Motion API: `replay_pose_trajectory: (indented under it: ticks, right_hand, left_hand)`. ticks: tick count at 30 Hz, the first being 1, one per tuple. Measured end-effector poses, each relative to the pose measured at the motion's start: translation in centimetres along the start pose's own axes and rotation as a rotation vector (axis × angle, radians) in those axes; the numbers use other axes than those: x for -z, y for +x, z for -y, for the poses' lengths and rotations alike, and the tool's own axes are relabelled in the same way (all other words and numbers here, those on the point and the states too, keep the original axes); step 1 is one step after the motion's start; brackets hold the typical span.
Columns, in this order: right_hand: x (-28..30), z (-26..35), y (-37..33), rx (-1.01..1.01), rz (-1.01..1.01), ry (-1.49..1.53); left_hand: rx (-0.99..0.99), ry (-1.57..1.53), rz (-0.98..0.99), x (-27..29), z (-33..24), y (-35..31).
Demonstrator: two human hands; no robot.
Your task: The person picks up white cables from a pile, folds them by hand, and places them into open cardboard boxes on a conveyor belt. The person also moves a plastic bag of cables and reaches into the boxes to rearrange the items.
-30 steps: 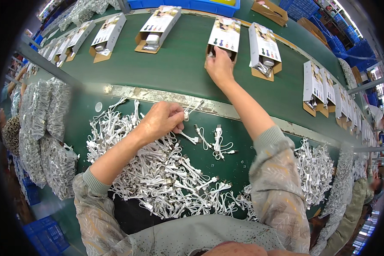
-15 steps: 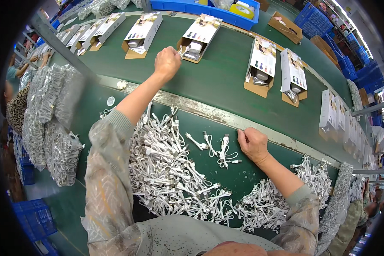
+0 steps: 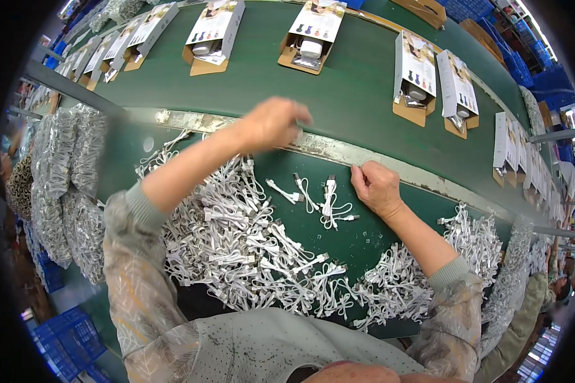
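Hovering at twelve o'clock, blurred, over the pale metal strip [image 3: 338, 150], the left hand [image 3: 271, 124] has its fingers half curled, and I can't tell whether it grips anything! Over at three, the right hand [image 3: 377, 188] sits by the strip's near edge, folded into a loose fist, nothing showing in it. Near the dial's middle, three white cables [image 3: 330, 199] lie on the green tabletop [image 3: 364, 239]. The big cable pile [image 3: 236, 246] spreads at seven, a smaller pile [image 3: 393, 287] at four beside the right forearm. Up on the green belt [image 3: 351, 96], an open box [image 3: 318, 22] lies at twelve, white device [image 3: 310, 48] showing; two more boxes [image 3: 416, 60] at one-thirty; bagged cables [image 3: 61, 166] at nine!
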State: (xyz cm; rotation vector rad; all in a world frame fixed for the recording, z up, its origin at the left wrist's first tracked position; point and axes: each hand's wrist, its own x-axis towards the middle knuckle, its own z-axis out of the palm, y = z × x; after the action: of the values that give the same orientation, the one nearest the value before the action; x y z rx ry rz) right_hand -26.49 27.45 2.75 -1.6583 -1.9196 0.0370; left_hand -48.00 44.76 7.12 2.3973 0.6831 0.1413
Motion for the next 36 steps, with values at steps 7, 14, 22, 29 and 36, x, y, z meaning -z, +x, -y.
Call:
replay_pose_trajectory:
  ticks: [7, 14, 22, 29, 36]
  right_hand:
    - [0.6, 0.2, -0.4, 0.046, -0.081, 0.048]
    - [2.5, 0.0, -1.2, 0.060, -0.092, 0.028]
    - [4.5, -0.7, -1.9, 0.076, -0.088, 0.034]
    - [4.1, 0.3, -2.0, 0.068, -0.075, 0.077]
    - [3.7, -0.3, -2.6, 0.018, -0.073, 0.089]
  left_hand:
    - [-0.153, 0.222, 0.091, -2.9, -4.3, -5.8]
    - [0.088, 0.260, 0.026, -0.4, -8.0, -8.9]
    - [0.632, 0.026, -0.448, 2.2, -7.5, -6.6]
    - [0.743, -0.028, -0.660, -0.4, -2.0, 3.7]
    - [0.244, 0.184, -0.399, -3.1, -7.1, 4.5]
